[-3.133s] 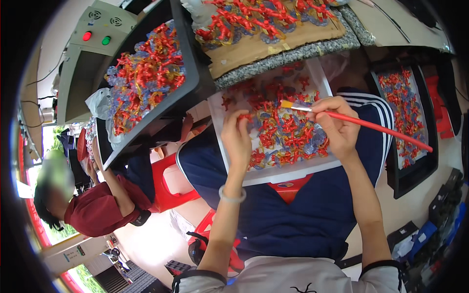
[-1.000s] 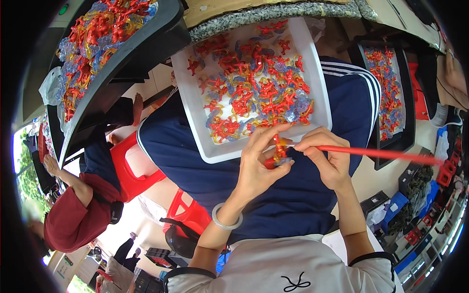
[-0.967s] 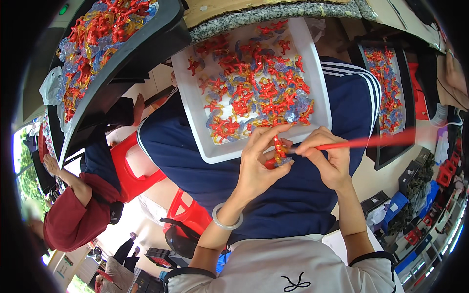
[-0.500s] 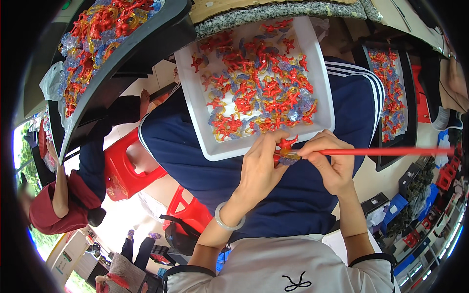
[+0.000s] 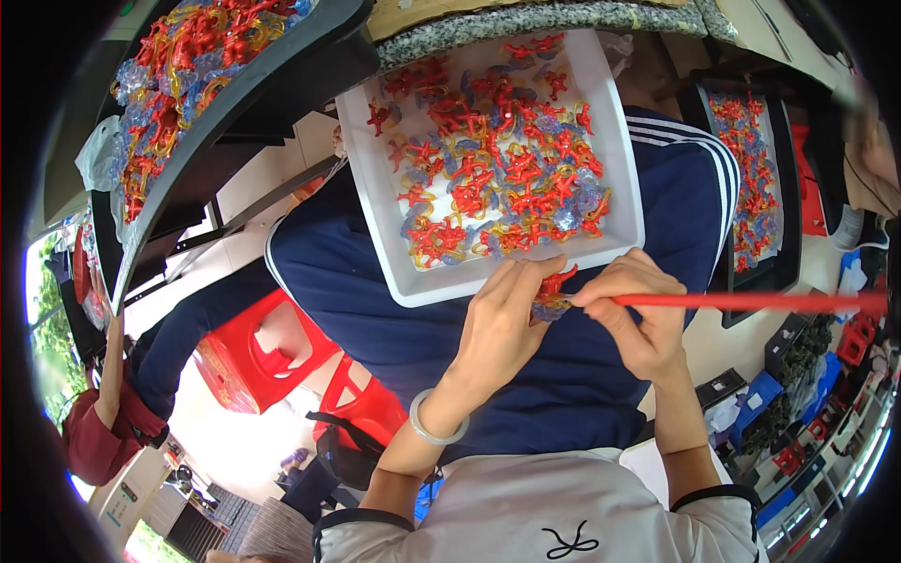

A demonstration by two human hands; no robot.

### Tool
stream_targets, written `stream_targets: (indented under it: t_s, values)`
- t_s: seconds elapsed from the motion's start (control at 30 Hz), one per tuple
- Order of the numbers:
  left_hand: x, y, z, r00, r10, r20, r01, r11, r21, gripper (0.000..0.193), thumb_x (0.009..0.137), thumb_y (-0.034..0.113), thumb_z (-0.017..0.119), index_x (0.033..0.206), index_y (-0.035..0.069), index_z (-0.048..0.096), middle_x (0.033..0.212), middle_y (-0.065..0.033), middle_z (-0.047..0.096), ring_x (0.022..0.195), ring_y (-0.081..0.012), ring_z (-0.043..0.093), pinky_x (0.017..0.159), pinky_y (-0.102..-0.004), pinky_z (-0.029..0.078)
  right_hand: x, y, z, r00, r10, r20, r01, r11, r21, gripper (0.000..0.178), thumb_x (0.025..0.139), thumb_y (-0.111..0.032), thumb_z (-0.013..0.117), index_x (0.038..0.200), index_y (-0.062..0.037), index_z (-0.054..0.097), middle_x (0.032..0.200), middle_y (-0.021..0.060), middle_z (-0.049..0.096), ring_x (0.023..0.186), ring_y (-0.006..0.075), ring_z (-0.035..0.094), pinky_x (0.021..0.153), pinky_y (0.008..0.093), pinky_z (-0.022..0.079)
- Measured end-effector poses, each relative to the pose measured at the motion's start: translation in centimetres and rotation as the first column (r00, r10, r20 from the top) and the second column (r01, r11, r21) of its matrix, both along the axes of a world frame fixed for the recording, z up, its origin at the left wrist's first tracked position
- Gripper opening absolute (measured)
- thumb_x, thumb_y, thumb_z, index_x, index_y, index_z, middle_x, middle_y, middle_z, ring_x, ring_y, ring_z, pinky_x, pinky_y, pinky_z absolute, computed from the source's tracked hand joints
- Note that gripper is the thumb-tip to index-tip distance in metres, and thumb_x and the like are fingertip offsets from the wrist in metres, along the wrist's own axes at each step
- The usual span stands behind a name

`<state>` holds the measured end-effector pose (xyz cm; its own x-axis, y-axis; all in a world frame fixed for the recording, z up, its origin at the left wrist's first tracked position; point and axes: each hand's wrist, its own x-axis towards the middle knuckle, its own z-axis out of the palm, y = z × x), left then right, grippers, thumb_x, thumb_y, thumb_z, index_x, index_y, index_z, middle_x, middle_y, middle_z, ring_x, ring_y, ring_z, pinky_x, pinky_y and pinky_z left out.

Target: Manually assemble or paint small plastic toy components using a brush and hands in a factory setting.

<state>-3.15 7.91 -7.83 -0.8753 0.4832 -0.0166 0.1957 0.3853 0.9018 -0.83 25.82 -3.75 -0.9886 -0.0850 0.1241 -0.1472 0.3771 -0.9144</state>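
My left hand (image 5: 507,319) is closed round a small figurine (image 5: 552,302), red on top with clear yellow and bluish parts below, just in front of the white tray. My right hand (image 5: 640,314) pinches a slim red-handled paintbrush (image 5: 751,300). Its handle points off to the right, and its tip reaches the figurine, though exact contact is too small to make out. On my lap rests the white tray (image 5: 380,239), holding many similar red, yellow and blue figurines (image 5: 521,169).
Figurines are heaped in a black-edged tray (image 5: 272,94) at upper left. Another black tray (image 5: 788,206) of them stands at right. A granite edge (image 5: 535,21) lies beyond my tray. Red stools (image 5: 239,361) and a person in a maroon sleeve (image 5: 108,432) are at left.
My hands stay nearly in place, with the figurine and brush shifted slightly. At left, the person in maroon has moved and a red stool has shifted right. Another person at lower left has moved lower.
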Motion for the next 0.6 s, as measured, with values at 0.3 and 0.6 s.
stream_targets:
  t_s: [0.3,0.6]
  values:
    - [-0.6,0.4,0.7,1.000,0.012,0.007,-0.012,0.999,0.032,0.048,0.066,-0.004,0.079,0.111,0.002,0.063,0.098,-0.0143,0.065,0.087,-0.0311,0.063,0.076,-0.0363,0.052,-0.4,0.7,-0.1,1.000,0.019,0.003,-0.019,0.999,0.038,0.007,0.083,-0.009,0.068,0.079,-0.0040,0.067,0.072,0.0043,0.066,0.061,0.0214,0.058,0.063,0.0322,0.038]
    - [-0.6,-0.2,1.2,0.972,0.120,0.204,-0.128,0.991,0.028,0.052,0.072,-0.012,0.073,0.119,0.002,0.057,0.106,-0.0137,0.064,0.087,-0.0251,0.069,0.075,-0.0351,0.055,-2.5,3.3,2.1,0.994,-0.102,-0.035,0.102,0.995,0.005,0.010,0.089,-0.008,0.063,0.083,-0.0012,0.066,0.076,0.0074,0.066,0.067,0.0165,0.061,0.061,0.0288,0.043]
